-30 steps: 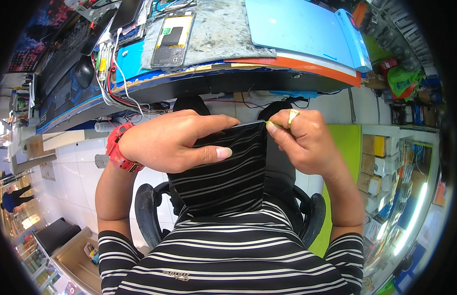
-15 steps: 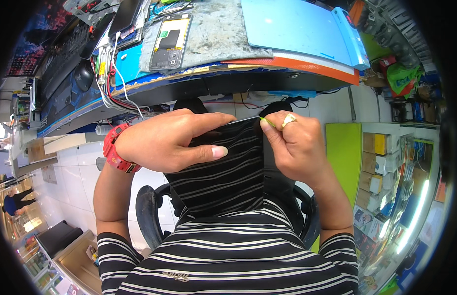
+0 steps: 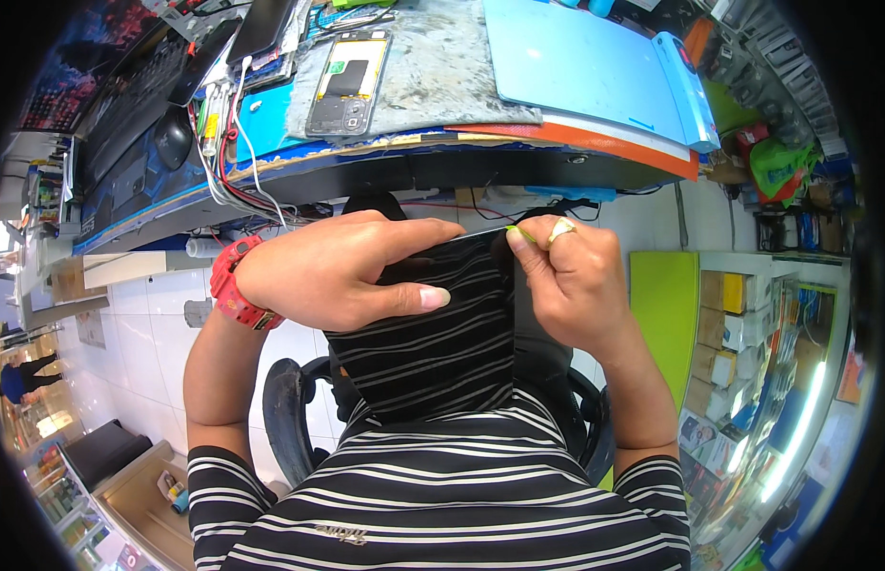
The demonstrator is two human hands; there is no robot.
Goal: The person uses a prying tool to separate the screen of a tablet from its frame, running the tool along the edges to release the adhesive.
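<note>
My left hand [image 3: 349,276], with a red watch at the wrist, grips a dark glossy flat panel [image 3: 442,352] held over my lap, its thumb lying on the face and index finger along the top edge. The panel mirrors my striped shirt. My right hand [image 3: 576,281], wearing a ring, pinches a small bright green tab or tool [image 3: 517,231] at the panel's top right corner; its exact shape is hidden by the fingers.
A bench holds an opened phone [image 3: 347,83] on a grey mat [image 3: 433,71], a light blue flat device [image 3: 580,71], cables and a mouse [image 3: 173,140]. Chair armrests [image 3: 295,419] flank me. A distant person [image 3: 23,379] stands at far left; a green panel [image 3: 661,314] stands right.
Since a second ago my right hand and forearm have shifted slightly left, with the thumb further up at the corner. My left hand keeps its grip; the whole view has moved only slightly.
</note>
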